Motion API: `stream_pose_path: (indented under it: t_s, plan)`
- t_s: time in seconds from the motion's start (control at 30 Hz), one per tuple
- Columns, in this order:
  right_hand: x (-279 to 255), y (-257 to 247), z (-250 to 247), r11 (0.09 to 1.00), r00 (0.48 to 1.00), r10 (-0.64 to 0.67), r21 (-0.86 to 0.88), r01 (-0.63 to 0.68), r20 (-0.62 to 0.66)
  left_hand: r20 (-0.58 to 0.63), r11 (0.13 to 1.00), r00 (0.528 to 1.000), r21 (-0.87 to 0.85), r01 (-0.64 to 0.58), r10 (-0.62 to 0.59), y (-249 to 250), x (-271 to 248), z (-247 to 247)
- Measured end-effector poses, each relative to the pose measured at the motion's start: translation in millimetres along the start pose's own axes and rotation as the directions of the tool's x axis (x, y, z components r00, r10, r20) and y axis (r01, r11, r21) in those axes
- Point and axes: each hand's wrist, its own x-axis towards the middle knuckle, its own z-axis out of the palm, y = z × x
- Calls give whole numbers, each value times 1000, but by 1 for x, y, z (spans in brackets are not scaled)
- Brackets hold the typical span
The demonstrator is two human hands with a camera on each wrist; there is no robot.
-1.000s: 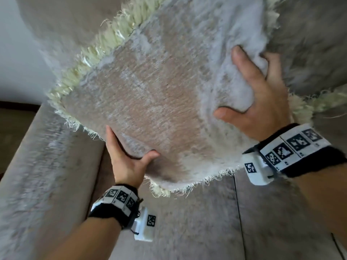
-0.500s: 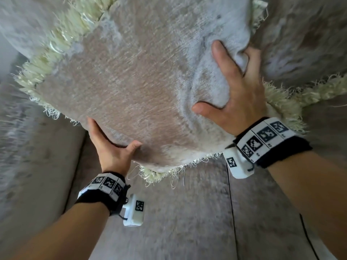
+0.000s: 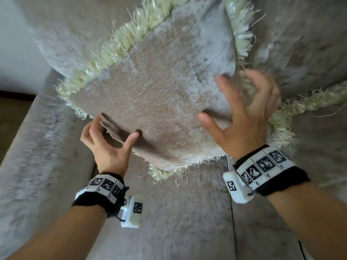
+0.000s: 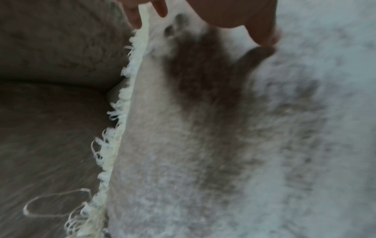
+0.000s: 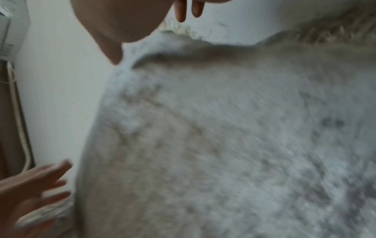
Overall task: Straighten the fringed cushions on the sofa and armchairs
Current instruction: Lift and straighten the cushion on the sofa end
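Beige plush covers the fringed cushion (image 3: 159, 102), which leans tilted on one corner against the sofa's back (image 3: 300, 44), its lowest corner resting on the seat (image 3: 178, 212) near the seam between two seat pads. We see cream fringe (image 3: 120, 47) running along its upper left edge and down the right side. Our left hand (image 3: 107, 147) sits at the cushion's lower left edge, fingers (image 3: 93, 128) loosely spread behind the edge and the thumb touching the front face, gripping nothing. Our right hand (image 3: 246, 119) hovers at the right side with its fingers (image 3: 225, 87) splayed and relaxed, holding nothing; whether the fingertips brush the pile we cannot tell, as the hand is blurred. A second cushion's fringe (image 3: 304, 104) pokes out just beside the right hand. The sofa's arm (image 3: 37, 147) runs along the left. In the left wrist view the cushion's fringed edge (image 4: 120, 128) hangs over the seat, and a loose thread (image 4: 50, 204) loops out from it
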Motion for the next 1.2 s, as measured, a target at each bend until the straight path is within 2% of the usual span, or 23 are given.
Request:
stream_pose_path:
  t_s: [0.07, 0.17, 0.3, 0.37, 0.47, 0.53, 0.6, 0.73, 0.9, 1.0, 1.1, 1.2]
  plan:
    - [-3, -14, -12, 1000, 1000, 3, -7, -3, -5, 12, 999, 1000, 31, -13, 13, 26, 5, -13]
    - [0, -32, -33, 997, 996, -76, 20, 75, 41, 49, 997, 999, 70, -21, 17, 69, 11, -33]
    - [28, -65, -66, 968, 955, -233, 140, 209, 184, 161, 958, 974, 212, -192, 159, 130, 16, -69]
    - [53, -88, -85, 957, 891, -284, 160, 242, 353, 252, 930, 955, 291, -226, 154, 164, 22, -94]
    - [90, -129, -108, 940, 707, -290, 52, 339, 644, 428, 899, 904, 404, -168, -23, 210, 33, -142]
    - [110, -159, -120, 913, 621, -310, 44, 405, 720, 509, 842, 854, 504, -193, -110, 232, 39, -180]
    - [128, -194, -130, 893, 550, -350, 91, 442, 758, 519, 769, 841, 596, -229, -152, 249, 40, -225]
    - [149, -279, -150, 854, 479, -434, 177, 490, 763, 451, 636, 871, 734, -237, -196, 272, 30, -325]
    - [148, -407, -183, 752, 360, -562, 279, 597, 745, 290, 536, 911, 839, -94, -294, 280, -7, -466]
    - [135, -494, -209, 665, 270, -644, 348, 661, 716, 138, 520, 937, 852, 53, -321, 272, -46, -558]
    - [113, -584, -234, 569, 186, -717, 410, 713, 672, -14, 513, 928, 830, 218, -372, 256, -94, -648]
    - [78, -683, -267, 461, 103, -784, 464, 756, 612, -136, 462, 889, 814, 353, -438, 241, -154, -740]
